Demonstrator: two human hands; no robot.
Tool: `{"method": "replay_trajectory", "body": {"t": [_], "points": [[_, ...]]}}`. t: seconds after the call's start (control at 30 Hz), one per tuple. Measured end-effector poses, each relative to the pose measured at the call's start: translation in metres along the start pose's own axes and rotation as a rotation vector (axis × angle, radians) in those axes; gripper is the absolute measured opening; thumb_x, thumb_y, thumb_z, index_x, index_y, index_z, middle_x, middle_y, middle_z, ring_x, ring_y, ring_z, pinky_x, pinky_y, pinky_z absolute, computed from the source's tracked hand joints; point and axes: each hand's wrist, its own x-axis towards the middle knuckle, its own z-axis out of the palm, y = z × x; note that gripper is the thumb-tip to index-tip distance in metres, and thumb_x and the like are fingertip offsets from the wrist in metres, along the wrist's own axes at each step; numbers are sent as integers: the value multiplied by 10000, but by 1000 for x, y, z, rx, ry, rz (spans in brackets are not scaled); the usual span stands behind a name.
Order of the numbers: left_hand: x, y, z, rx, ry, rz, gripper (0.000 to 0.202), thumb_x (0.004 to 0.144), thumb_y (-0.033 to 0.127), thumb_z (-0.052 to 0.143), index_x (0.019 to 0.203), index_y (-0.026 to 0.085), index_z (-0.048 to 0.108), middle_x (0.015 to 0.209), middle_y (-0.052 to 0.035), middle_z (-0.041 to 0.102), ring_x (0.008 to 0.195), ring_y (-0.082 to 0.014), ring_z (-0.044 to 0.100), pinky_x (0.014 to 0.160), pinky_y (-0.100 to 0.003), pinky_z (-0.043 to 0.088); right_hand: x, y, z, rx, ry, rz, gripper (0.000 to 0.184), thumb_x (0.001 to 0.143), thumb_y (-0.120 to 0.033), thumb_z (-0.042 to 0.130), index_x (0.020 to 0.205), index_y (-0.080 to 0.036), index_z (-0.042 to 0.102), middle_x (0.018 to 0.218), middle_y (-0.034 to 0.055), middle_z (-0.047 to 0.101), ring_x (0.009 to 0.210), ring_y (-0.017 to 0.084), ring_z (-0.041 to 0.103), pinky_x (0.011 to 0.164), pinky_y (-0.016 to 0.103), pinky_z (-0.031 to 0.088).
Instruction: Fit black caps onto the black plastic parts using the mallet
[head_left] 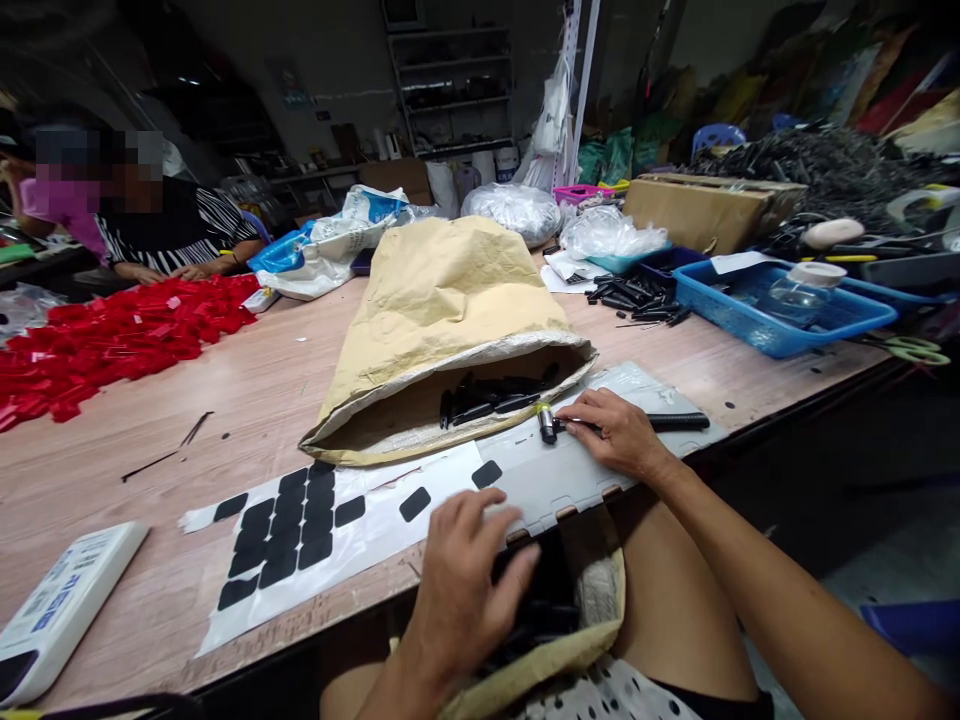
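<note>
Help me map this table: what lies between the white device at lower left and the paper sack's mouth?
The head view shows bare tabletop, then a white sheet bearing black rounded patches.

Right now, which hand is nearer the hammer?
Right. The right hand holds the hammer near its head; the left hand is apart from it, lower left in view.

Left hand (472, 570) loose, fingers (471, 508) slightly bent, thumb (517, 585) apart; right hand (619, 430) palm down, forearm (742, 550) aslant.
</note>
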Motion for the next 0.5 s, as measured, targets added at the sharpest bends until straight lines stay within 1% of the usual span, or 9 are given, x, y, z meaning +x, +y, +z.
{"method": "replay_trajectory", "body": {"t": [0.07, 0.13, 0.17, 0.2, 0.27, 0.33, 0.37, 0.43, 0.5], "points": [[37, -15, -9, 3, 122, -149, 185, 954, 307, 585, 1081, 211, 679, 1036, -82, 718, 998, -253, 625, 895, -411, 504, 0, 0, 0, 1, -1, 3, 204, 957, -246, 600, 1101, -258, 743, 920, 37, 663, 886, 201, 592, 772, 318, 468], [76, -36, -14, 78, 191, -380, 219, 959, 330, 542, 1051, 199, 691, 957, -74, 718, 903, -246, 642, 794, -373, 511, 0, 0, 0, 6, -9, 7, 202, 957, -254, 604, 1102, -265, 743, 916, 37, 662, 889, 201, 595, 772, 315, 468], [94, -48, -14, 128, 179, -480, 220, 950, 334, 538, 1018, 202, 700, 956, -76, 720, 916, -253, 653, 791, -367, 508, 0, 0, 0, 10, -12, 9, 202, 956, -258, 605, 1104, -269, 743, 915, 37, 662, 893, 202, 597, 777, 314, 470], [110, -59, -13, 189, 140, -576, 218, 936, 337, 541, 978, 199, 705, 953, -87, 725, 929, -266, 664, 802, -371, 506, 0, 1, -1, 15, -15, 9, 202, 956, -259, 606, 1105, -271, 742, 916, 38, 662, 896, 203, 599, 782, 315, 471], [133, -77, -9, 278, 8, -726, 214, 895, 348, 571, 907, 184, 709, 951, -132, 734, 939, -309, 683, 765, -383, 506, 0, 2, -1, 27, -21, 8, 207, 955, -253, 603, 1107, -274, 741, 917, 38, 663, 899, 203, 601, 787, 317, 473], [143, -90, -5, 314, -75, -797, 200, 851, 355, 617, 870, 177, 709, 935, -167, 738, 928, -343, 693, 722, -391, 504, 0, 3, -1, 38, -28, 3, 212, 954, -248, 600, 1111, -272, 740, 922, 39, 666, 897, 203, 601, 784, 321, 476], [144, -93, -4, 318, -87, -808, 194, 837, 354, 636, 867, 178, 710, 927, -173, 738, 925, -352, 695, 712, -393, 503, 0, 3, -1, 41, -29, 0, 214, 955, -248, 598, 1113, -270, 740, 926, 39, 669, 897, 203, 601, 784, 325, 477], [139, -96, -7, 329, -89, -811, 193, 841, 352, 642, 893, 179, 711, 941, -175, 737, 952, -358, 688, 732, -401, 503, 0, 4, -1, 43, -25, 1, 215, 955, -249, 594, 1111, -265, 741, 931, 40, 672, 897, 203, 603, 784, 331, 481], [128, -92, -13, 340, -68, -767, 211, 876, 359, 617, 948, 180, 703, 975, -166, 732, 1003, -355, 664, 779, -413, 499, 0, 4, -1, 41, -20, 5, 211, 949, -248, 602, 1106, -263, 743, 935, 39, 674, 901, 204, 605, 786, 336, 483]]}}
